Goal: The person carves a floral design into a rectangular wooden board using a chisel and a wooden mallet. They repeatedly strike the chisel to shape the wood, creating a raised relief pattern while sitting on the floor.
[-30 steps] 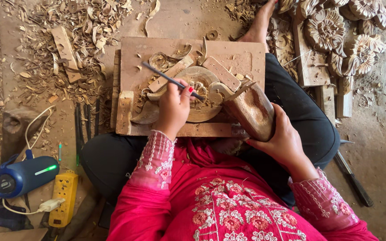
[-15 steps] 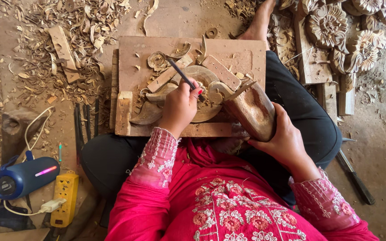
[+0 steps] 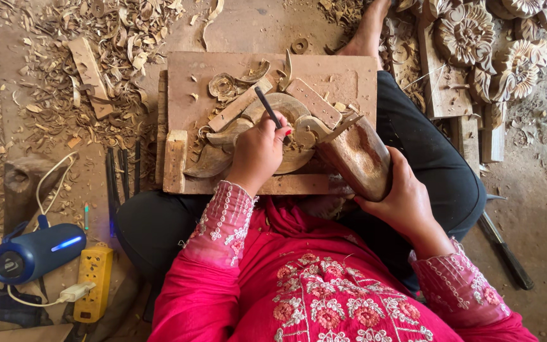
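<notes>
The carving tool (image 3: 268,109), a dark thin rod, is gripped in the closed left hand (image 3: 257,152) with its tip on the curved wood carving (image 3: 286,107) directly under that hand, while the right hand (image 3: 403,199), fingers wrapped, holds the wooden mallet (image 3: 357,157) just right of it, all above the wooden board (image 3: 343,76).

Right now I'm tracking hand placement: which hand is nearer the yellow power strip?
Left. The left hand holds a chisel above the yellow power strip; the right hand grips the mallet, farther away.
</notes>
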